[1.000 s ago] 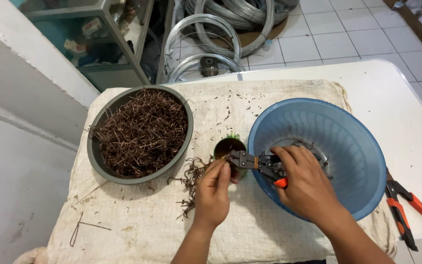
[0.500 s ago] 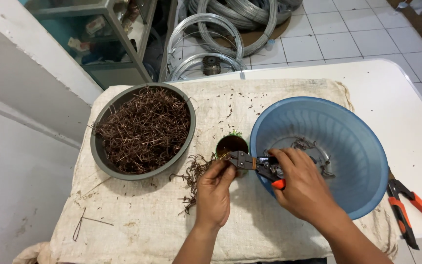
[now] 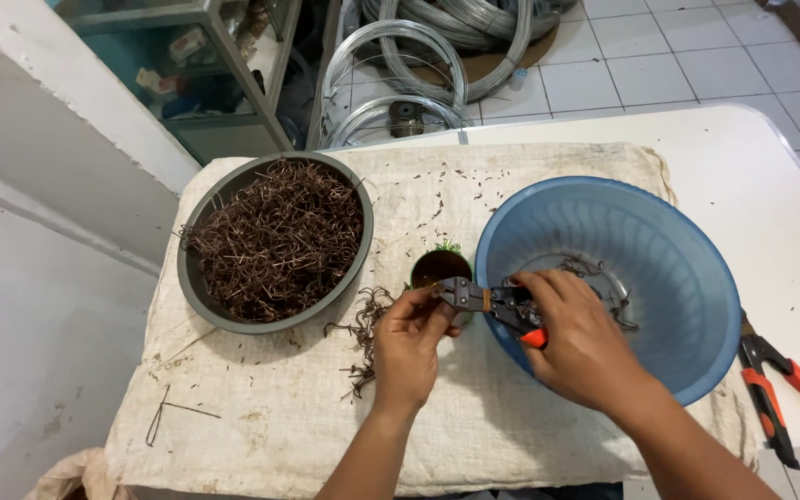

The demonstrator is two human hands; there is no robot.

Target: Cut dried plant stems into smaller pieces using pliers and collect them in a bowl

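My right hand point(image 3: 576, 343) grips a small black cutter with orange handle tips point(image 3: 497, 303), its jaws pointing left over a small round cup point(image 3: 435, 268). My left hand point(image 3: 411, 344) pinches a thin rusty wire piece at the cutter's jaws. A loose heap of rusty wire pieces point(image 3: 365, 324) lies on the cloth just left of that hand. The blue plastic basin point(image 3: 678, 250) sits under my right hand and holds a few wire pieces.
A grey bowl point(image 3: 198, 296) full of rusty bent wire pieces stands at the left on a stained cloth point(image 3: 270, 407) covering the white table point(image 3: 770, 176). A second orange-handled cutter point(image 3: 775, 389) lies at the right edge. Coils of steel wire point(image 3: 400, 65) lie on the tiled floor behind.
The hands and cutter stay together over the cup; the view has shifted slightly, and my left fingers have closed a little nearer the jaws.
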